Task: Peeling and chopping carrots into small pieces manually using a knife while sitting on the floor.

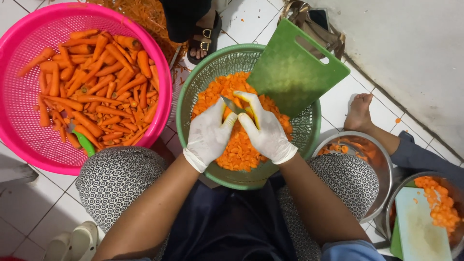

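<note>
Both my hands wear white gloves and meet over a green perforated basket [309, 137] full of cut carrot pieces [237, 150]. My right hand [265, 129] grips a small knife [232, 104], its blade pointing up-left. My left hand [209, 134] closes around a carrot piece right next to the blade; the piece is mostly hidden by the fingers. A green cutting board [294, 67] leans tilted on the basket's far right rim.
A pink basket [29, 140] of whole peeled carrots [94, 82] sits left, a green peeler [86, 143] in it. Right: two metal bowls [382, 164] with carrot bits, a pale board [420, 227], another person's bare foot [360, 112]. A sandalled foot [203, 42] stands behind.
</note>
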